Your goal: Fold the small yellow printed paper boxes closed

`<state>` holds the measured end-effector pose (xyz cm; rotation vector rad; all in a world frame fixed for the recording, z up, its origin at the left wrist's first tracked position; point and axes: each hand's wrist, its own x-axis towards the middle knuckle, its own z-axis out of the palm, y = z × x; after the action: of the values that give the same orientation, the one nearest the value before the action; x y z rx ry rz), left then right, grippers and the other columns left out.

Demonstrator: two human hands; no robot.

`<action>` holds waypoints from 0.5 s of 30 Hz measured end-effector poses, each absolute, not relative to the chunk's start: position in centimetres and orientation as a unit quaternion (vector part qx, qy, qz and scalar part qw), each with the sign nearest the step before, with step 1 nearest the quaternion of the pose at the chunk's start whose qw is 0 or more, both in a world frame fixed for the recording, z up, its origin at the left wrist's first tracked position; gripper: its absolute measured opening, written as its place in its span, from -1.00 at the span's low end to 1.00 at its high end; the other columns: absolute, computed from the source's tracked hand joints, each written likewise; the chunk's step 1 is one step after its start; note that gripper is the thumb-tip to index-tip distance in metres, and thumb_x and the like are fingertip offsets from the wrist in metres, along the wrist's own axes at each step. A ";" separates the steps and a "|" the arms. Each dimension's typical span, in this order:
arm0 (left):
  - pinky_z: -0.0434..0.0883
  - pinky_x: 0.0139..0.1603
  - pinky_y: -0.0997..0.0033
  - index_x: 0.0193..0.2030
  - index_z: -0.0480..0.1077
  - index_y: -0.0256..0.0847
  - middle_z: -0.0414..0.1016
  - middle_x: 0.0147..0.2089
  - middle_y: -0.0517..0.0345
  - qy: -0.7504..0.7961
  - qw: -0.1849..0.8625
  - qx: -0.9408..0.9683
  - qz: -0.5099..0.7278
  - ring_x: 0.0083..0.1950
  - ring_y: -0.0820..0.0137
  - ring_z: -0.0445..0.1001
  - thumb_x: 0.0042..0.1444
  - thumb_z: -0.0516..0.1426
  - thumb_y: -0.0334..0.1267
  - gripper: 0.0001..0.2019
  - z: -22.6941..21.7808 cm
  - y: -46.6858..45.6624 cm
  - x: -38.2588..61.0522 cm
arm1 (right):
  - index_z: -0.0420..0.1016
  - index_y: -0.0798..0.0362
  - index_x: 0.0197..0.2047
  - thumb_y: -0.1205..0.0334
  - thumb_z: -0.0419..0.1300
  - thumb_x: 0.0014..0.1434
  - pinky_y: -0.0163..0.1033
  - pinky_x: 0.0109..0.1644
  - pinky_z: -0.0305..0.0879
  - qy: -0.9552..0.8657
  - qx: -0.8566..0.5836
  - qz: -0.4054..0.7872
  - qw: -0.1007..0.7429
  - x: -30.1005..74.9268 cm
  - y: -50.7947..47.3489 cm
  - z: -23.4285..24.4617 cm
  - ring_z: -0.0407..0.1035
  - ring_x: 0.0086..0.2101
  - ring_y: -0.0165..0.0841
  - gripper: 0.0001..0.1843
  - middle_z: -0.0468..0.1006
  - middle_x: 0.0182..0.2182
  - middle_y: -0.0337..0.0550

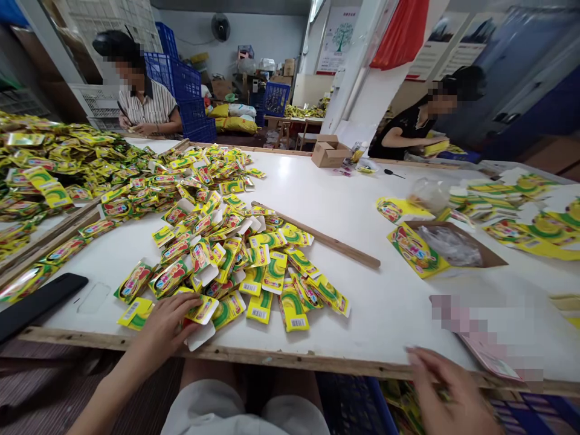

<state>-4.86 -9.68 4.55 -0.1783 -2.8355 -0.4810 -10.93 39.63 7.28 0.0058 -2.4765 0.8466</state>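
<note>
Near the front edge of the white table, my left hand (pixel 165 323) has its fingers over a small yellow carton (pixel 203 310) with a white end flap, the thumb beneath. That carton lies at the near side of a loose heap of small yellow-and-green printed cartons (pixel 226 251), several with flaps standing up. To the right, past the table edge, my right hand (pixel 448 389) hangs slightly blurred with thumb and fingers apart, and nothing shows in it. Below it, under the table edge, similar yellow packs (pixel 401 402) lie by a blue crate (pixel 383 408).
A wooden stick (pixel 326 238) lies behind the heap. A larger pile of packs (pixel 67 160) sits left behind wooden strips. At right are an open yellow display box (pixel 419 257) and flat printed cartons (pixel 534 220). A phone-like black object (pixel 45 302) lies left. Two people work across the table.
</note>
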 end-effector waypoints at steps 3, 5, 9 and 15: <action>0.42 -0.01 0.18 -0.06 0.48 -0.14 0.58 -0.07 0.01 -0.961 0.198 -0.044 -0.185 -0.04 0.17 0.52 0.20 0.12 -0.13 -0.76 5.3 -8.7 -5.3 | 0.50 0.01 -0.26 0.00 0.09 0.22 -0.20 -0.18 0.35 -0.894 0.078 0.388 0.211 -11.4 32.8 7.4 0.45 -0.26 -0.23 -0.71 0.55 -0.27 -0.11; 0.43 -0.03 0.22 -0.07 0.47 -0.18 0.59 -0.11 0.00 -0.937 0.269 0.001 -0.221 -0.07 0.20 0.53 0.22 0.09 -0.15 -0.76 6.8 -7.3 -5.2 | 0.49 0.00 -0.24 0.10 0.10 0.24 -0.26 -0.14 0.37 -0.867 0.125 0.441 0.196 -11.2 29.2 7.7 0.45 -0.22 -0.27 -0.80 0.55 -0.26 -0.13; 0.45 -0.04 0.31 -0.01 0.43 -0.17 0.57 -0.04 0.04 -0.872 0.315 0.059 -0.370 -0.01 0.24 0.52 0.23 0.06 -0.18 -0.74 8.9 -2.2 -5.6 | 0.43 -0.03 -0.11 0.23 0.10 0.27 -0.30 -0.05 0.36 -0.819 0.193 0.522 0.138 -10.0 24.3 7.7 0.43 -0.11 -0.31 -0.85 0.53 -0.14 -0.14; 0.42 0.09 0.28 0.08 0.38 -0.17 0.51 0.09 -0.03 -0.784 0.125 0.021 -0.608 0.12 0.23 0.47 0.27 0.01 -0.16 -0.69 5.0 5.7 -7.9 | 0.34 -0.01 -0.05 0.23 0.14 0.24 -0.30 -0.10 0.41 -0.776 0.181 0.600 0.070 -10.4 20.6 4.2 0.47 -0.16 -0.32 -0.80 0.53 -0.16 -0.12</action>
<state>-7.85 5.68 4.99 0.0614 -2.2829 -1.7717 -10.35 20.63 4.17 0.5436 -2.3354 1.8063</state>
